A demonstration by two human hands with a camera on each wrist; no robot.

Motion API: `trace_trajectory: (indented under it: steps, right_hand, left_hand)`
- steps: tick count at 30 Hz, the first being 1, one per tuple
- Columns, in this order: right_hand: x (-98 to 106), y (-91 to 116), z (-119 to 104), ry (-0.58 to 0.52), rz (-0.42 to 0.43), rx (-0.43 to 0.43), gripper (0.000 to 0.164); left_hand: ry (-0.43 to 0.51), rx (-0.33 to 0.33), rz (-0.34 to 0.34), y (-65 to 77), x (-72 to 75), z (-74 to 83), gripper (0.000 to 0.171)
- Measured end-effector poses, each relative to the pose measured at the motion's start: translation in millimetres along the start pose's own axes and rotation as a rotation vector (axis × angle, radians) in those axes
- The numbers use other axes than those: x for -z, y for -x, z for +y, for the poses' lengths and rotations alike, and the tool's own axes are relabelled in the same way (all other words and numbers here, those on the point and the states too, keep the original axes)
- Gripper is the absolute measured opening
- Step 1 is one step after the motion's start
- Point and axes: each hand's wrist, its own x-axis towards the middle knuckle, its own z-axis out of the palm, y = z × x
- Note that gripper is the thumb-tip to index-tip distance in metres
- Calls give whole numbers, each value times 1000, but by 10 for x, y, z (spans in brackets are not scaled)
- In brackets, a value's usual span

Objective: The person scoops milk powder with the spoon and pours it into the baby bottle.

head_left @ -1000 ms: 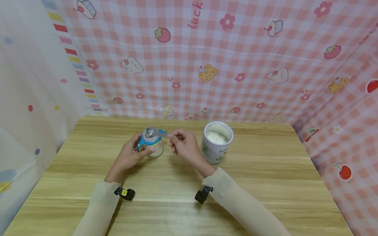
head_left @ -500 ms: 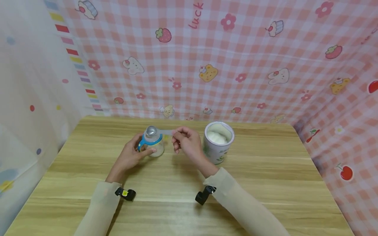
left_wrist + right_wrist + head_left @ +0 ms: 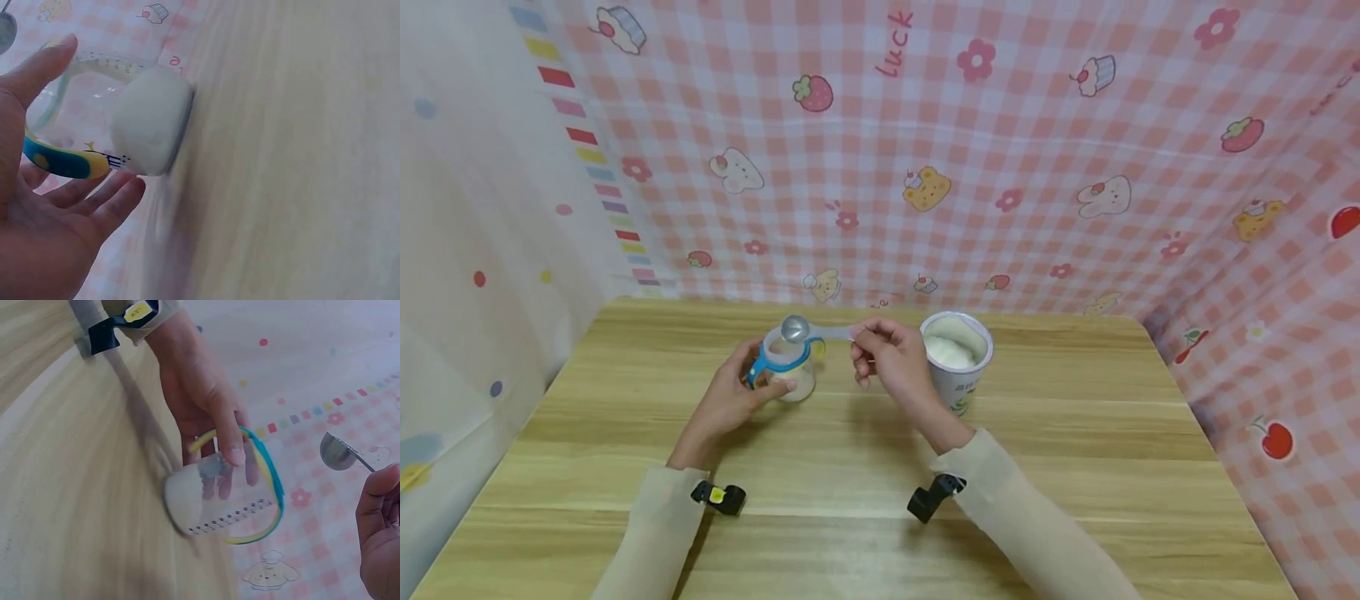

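My left hand (image 3: pixel 727 400) holds a clear baby bottle (image 3: pixel 797 382) with a blue-and-yellow two-handled collar, the thumb across its near side. The bottle stands on the table, mouth uncovered. White powder (image 3: pixel 182 499) fills its lower part in the right wrist view. My right hand (image 3: pixel 895 360) pinches the handle of a metal measuring spoon (image 3: pixel 795 328) between thumb and fingers. The spoon's round bowl faces up, just above the bottle's mouth at its right side. To the right of that hand stands an open white tin (image 3: pixel 958 383) with white powder (image 3: pixel 950 353) inside.
The wooden table (image 3: pixel 835 533) ends at a pink checked cloth (image 3: pixel 880 125) at the back, with a similar cloth on the right. A pale cloth (image 3: pixel 467 208) hangs on the left. Black cameras are strapped at both wrists.
The measuring spoon's bowl was turned over above the bottle's mouth half a second ago and now faces up. My right hand has shifted right; my left hand keeps its hold on the bottle.
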Motion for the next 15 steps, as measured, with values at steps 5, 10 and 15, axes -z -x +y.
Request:
trace_trajectory:
  steps: [5,10,15]
  right_hand:
    - [90,13,-76,-18,10,27,14]
    - [181,50,-137,-41,14,34,15]
    - [278,91,-185,-56,19,47,19]
  left_hand:
    - [15,-41,44,-6,27,53,86]
    - [32,-81,68,-3,53,133,90]
    - [-24,-142,89,7,64,223,92]
